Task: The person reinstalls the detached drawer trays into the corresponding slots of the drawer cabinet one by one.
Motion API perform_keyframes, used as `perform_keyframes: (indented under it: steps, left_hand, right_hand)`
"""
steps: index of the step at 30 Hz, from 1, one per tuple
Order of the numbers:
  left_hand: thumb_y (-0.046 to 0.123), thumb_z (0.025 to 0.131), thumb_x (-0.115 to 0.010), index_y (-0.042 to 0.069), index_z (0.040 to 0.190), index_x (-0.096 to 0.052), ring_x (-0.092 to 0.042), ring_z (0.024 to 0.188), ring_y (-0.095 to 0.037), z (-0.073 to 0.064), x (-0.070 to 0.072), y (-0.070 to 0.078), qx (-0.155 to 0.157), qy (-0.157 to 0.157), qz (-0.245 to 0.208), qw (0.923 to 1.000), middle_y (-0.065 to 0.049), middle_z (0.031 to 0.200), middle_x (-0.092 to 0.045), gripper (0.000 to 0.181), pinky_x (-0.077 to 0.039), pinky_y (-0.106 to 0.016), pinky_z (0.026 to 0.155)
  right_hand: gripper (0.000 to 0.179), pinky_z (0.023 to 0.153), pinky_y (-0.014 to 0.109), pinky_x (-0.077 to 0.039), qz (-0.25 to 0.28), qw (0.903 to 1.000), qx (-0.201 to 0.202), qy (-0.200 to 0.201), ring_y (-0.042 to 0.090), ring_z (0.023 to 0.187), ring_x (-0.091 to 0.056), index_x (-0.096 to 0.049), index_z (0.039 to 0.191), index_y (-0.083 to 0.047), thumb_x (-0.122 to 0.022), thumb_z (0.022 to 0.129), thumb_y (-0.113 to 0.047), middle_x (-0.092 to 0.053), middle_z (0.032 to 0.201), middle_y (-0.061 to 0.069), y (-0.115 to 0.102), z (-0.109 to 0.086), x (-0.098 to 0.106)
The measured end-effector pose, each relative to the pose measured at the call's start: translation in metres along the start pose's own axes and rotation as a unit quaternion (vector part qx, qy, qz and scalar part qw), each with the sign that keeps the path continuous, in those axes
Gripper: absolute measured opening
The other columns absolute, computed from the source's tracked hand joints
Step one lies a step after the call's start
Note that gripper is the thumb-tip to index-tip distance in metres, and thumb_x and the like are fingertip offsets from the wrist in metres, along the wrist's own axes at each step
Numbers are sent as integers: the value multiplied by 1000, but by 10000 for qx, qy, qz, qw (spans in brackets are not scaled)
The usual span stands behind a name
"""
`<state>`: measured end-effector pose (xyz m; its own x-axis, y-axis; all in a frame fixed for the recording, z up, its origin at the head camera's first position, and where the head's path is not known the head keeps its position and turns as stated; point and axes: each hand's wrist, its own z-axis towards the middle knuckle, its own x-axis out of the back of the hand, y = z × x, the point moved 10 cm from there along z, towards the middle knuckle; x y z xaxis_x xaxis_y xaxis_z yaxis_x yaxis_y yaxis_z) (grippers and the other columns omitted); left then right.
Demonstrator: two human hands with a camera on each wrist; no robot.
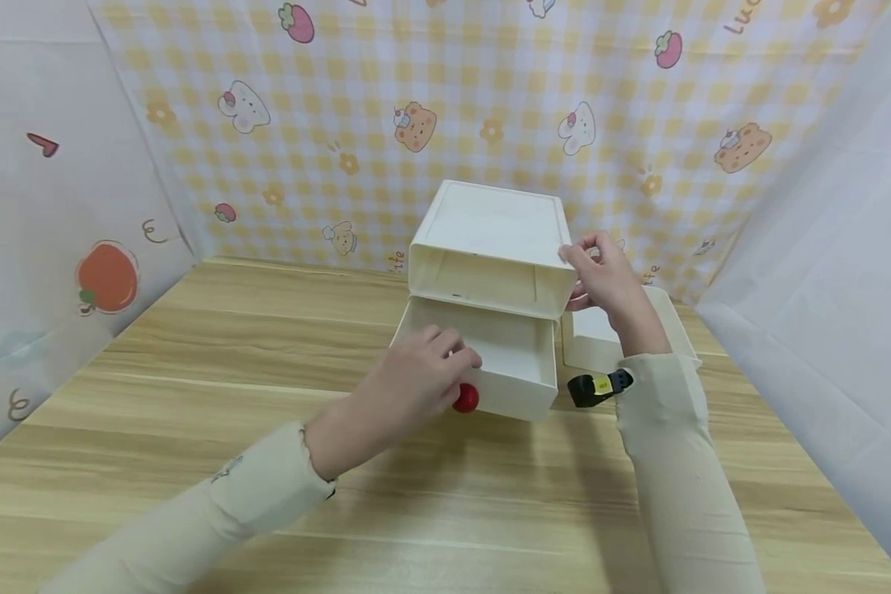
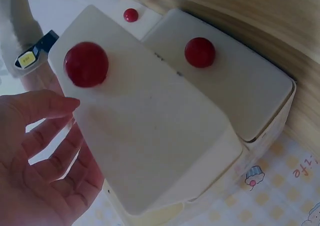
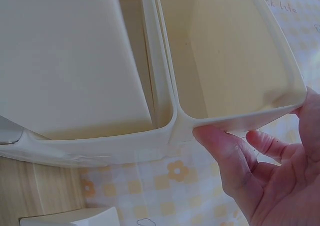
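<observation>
A white two-tier drawer cabinet (image 1: 501, 216) stands on the table, its upper bay bare of any drawer. The lower drawer (image 1: 516, 398) is pulled partway out, with a round red knob (image 1: 465, 398) on its front. My left hand (image 1: 419, 375) is at that front's upper rim beside the knob; in the left wrist view the thumb lies at the panel's edge and the fingertips pass out of sight behind it. At the cabinet's upper right side, my right hand (image 1: 601, 276) holds the wall, with fingers at the top corner and lower down.
Right of the cabinet, partly behind the right forearm, a separate white drawer (image 1: 594, 353) lies on the wooden table (image 1: 282, 338). A yellow checked cloth (image 1: 475, 91) hangs close behind. White cloth walls (image 1: 37, 206) stand on both sides.
</observation>
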<state>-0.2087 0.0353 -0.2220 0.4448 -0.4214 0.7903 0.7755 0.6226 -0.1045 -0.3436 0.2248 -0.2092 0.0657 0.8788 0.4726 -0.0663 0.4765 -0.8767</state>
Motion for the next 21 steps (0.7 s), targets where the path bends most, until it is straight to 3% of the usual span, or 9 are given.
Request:
perform_keyframes:
  steps: [6,21]
  left_hand:
    - [3,73,-67,15,90,-67,-53,69,-15,1,0,5,-83,240,279,9993,0,84,-61,20,-40,-22,54]
    - [1,74,-66,15,89,-68,-51,67,-15,7,-2,6,-2,100,121,9999,0,81,-61,20,-37,-20,52]
  right_hand:
    - [25,57,32,-57,142,9999,19,-46,15,55,-62,-35,103,-14,-44,95,-36,-50,96,18,-1,0,-1]
    - [27,57,31,-57,102,9999,12,41,16,56,-63,-35,105,-12,-45,95,-35,-51,98,19,2,1,1]
